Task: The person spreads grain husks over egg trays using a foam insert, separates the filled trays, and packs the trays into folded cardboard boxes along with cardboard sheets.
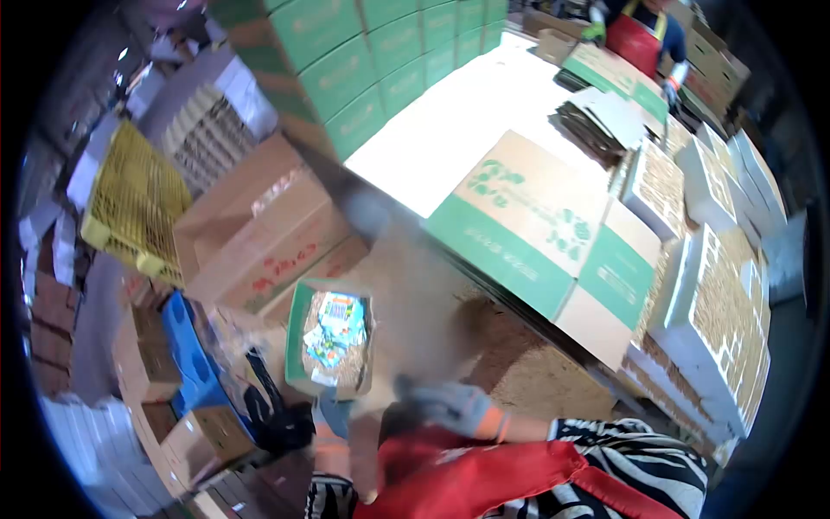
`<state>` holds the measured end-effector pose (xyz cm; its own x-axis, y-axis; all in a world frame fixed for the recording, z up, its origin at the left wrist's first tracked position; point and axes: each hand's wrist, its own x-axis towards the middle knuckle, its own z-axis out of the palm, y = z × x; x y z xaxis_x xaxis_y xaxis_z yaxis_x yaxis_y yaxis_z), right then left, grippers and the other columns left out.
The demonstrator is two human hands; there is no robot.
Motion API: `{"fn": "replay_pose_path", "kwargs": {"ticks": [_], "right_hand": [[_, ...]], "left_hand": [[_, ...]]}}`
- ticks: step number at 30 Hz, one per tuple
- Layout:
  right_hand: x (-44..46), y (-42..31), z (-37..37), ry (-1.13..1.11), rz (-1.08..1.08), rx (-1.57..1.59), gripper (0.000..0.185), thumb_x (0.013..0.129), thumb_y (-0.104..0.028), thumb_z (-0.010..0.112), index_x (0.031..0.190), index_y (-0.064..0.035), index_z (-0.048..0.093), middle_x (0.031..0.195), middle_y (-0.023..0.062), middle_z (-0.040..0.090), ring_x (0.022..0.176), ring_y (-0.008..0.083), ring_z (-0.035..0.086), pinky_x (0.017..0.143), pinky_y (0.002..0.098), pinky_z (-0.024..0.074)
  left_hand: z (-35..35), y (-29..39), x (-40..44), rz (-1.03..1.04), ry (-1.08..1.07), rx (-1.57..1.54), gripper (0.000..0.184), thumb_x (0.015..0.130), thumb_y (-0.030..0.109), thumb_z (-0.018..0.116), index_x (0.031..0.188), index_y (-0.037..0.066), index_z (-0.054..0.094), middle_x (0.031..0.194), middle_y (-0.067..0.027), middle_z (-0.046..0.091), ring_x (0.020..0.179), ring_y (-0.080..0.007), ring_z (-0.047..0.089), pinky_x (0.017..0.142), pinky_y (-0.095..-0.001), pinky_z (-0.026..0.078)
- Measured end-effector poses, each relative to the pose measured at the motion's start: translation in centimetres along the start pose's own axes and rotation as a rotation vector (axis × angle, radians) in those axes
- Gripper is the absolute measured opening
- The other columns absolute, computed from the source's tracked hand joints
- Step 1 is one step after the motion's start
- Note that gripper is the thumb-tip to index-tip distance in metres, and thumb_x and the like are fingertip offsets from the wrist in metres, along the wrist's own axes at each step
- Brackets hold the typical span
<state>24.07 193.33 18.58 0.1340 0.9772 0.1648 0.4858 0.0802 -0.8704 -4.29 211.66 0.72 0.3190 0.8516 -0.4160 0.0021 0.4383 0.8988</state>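
Observation:
A small green-walled carton (297,339) lies in front of me, holding tan, grainy filling and blue-and-white printed packets (342,318). My left hand (334,417), in a grey-blue glove, is at the carton's near edge. Whether it grips the wall is unclear, since its fingers are mostly hidden. Farther right, my right hand (450,405) wears a grey glove with an orange cuff and reaches left toward the carton, apart from it. Motion blurs its fingers, and I can make out nothing held in it.
A white worktable (450,112) carries stacked green cartons (346,65) and a flat printed carton (536,225). White foam trays (718,320) with tan contents stand right. Left are an open brown box (259,233), a yellow crate (134,199) and a blue bin (192,359). A co-worker (635,39) handles flattened cartons.

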Motion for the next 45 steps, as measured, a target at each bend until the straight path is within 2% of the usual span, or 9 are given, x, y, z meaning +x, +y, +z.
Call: {"fn": "replay_pose_path", "kwargs": {"ticks": [4, 15, 20, 25, 28, 30, 36, 42, 45], "right_hand": [[-5.0, -0.6, -6.3, 0.21, 0.051, -0.19, 0.04, 0.082, -0.012, 0.066, 0.122, -0.0068, 0.06, 0.121, 0.0175, 0.059, 0.1, 0.0317, 0.063, 0.085, 0.0372, 0.0532], [-8.0, -1.7, -15.5, 0.747, 0.511, -0.273, 0.043, 0.084, -0.009, 0.066, 0.126, -0.0084, 0.059, 0.127, 0.0141, 0.058, 0.094, 0.0237, 0.067, 0.082, 0.0338, 0.055], [-7.2, 0.5, -20.5, 1.024, 0.666, -0.279, 0.042, 0.087, -0.011, 0.066, 0.128, -0.0061, 0.058, 0.126, 0.0148, 0.058, 0.099, 0.0236, 0.064, 0.087, 0.0323, 0.0525], [-10.8, 5.3, -24.7, 1.227, 0.882, -0.416, 0.044, 0.087, -0.019, 0.066, 0.129, -0.0079, 0.057, 0.125, 0.0147, 0.058, 0.11, 0.0288, 0.059, 0.095, 0.0366, 0.048], [-11.9, 9.9, -27.3, 1.311, 1.022, -0.437, 0.055, 0.087, -0.028, 0.066, 0.133, -0.0017, 0.051, 0.128, 0.0221, 0.056, 0.116, 0.0339, 0.056, 0.098, 0.038, 0.0446], [-14.0, 16.2, -28.0, 1.31, 1.142, -0.271, 0.058, 0.087, -0.033, 0.066, 0.133, 0.0001, 0.05, 0.125, 0.0191, 0.058, 0.113, 0.0304, 0.056, 0.096, 0.0364, 0.044], [-14.1, 15.7, -29.0, 1.257, 0.787, 0.348, 0.027, 0.092, -0.017, 0.062, 0.113, -0.001, 0.064, 0.107, 0.0093, 0.059, 0.097, 0.0176, 0.054, 0.083, 0.031, 0.0453], [-12.7, 8.9, -33.1, 1.489, 0.278, 0.444, 0.041, 0.095, -0.012, 0.058, 0.133, 0.0015, 0.049, 0.122, 0.01, 0.059, 0.11, 0.0173, 0.055, 0.094, 0.0298, 0.0455], [-10.3, 4.1, -35.9, 1.311, 0.083, 0.354, 0.038, 0.098, -0.017, 0.056, 0.131, -0.0001, 0.051, 0.127, 0.0095, 0.059, 0.11, 0.0174, 0.056, 0.094, 0.0317, 0.0451]], "left_hand": [[7.4, 12.2, 6.1, -0.219, -0.115, -0.452, 0.038, 0.087, 0.025, 0.059, 0.121, 0.008, 0.056, 0.117, -0.0106, 0.062, 0.105, -0.0281, 0.061, 0.088, -0.0437, 0.052], [24.9, 21.5, 30.4, 0.213, -0.526, 0.332, 0.032, 0.09, 0.023, 0.062, 0.117, 0.008, 0.058, 0.109, -0.0162, 0.062, 0.098, -0.0276, 0.062, 0.084, -0.0402, 0.053], [33.5, 22.4, 32.2, -0.219, -0.109, 0.112, 0.047, 0.086, 0.013, 0.068, 0.128, 0.0, 0.05, 0.125, -0.0158, 0.057, 0.109, -0.0269, 0.059, 0.092, -0.0397, 0.049], [37.3, 22.8, 26.6, 0.908, -0.036, 0.398, 0.063, 0.087, 0.01, 0.069, 0.139, -0.007, 0.037, 0.137, -0.0191, 0.047, 0.122, -0.0276, 0.048, 0.104, -0.0375, 0.04], [42.9, 19.9, 22.0, 0.211, -0.715, -0.2, 0.06, 0.097, 0.02, 0.054, 0.149, 0.001, 0.029, 0.153, -0.023, 0.029, 0.142, -0.0302, 0.029, 0.115, -0.0382, 0.025], [45.4, 18.0, 23.6, 0.25, -0.798, 0.321, 0.06, 0.097, 0.022, 0.054, 0.148, 0.001, 0.03, 0.151, -0.0227, 0.03, 0.14, -0.0299, 0.031, 0.113, -0.0391, 0.027], [46.1, 18.8, 21.8, 0.773, -0.617, 1.007, 0.06, 0.096, 0.027, 0.055, 0.145, 0.001, 0.032, 0.145, -0.0216, 0.036, 0.135, -0.029, 0.037, 0.107, -0.0416, 0.034], [47.9, 27.0, 16.9, 0.669, -0.595, 0.301, 0.075, 0.093, 0.036, 0.06, 0.147, -0.001, 0.023, 0.148, -0.02, 0.031, 0.139, -0.0275, 0.031, 0.104, -0.0464, 0.039], [49.4, 37.8, 8.2, 1.545, -0.11, 0.509, 0.083, 0.084, 0.031, 0.069, 0.145, -0.004, 0.026, 0.143, -0.0278, 0.031, 0.135, -0.0436, 0.029, 0.112, -0.049, 0.025]]}}
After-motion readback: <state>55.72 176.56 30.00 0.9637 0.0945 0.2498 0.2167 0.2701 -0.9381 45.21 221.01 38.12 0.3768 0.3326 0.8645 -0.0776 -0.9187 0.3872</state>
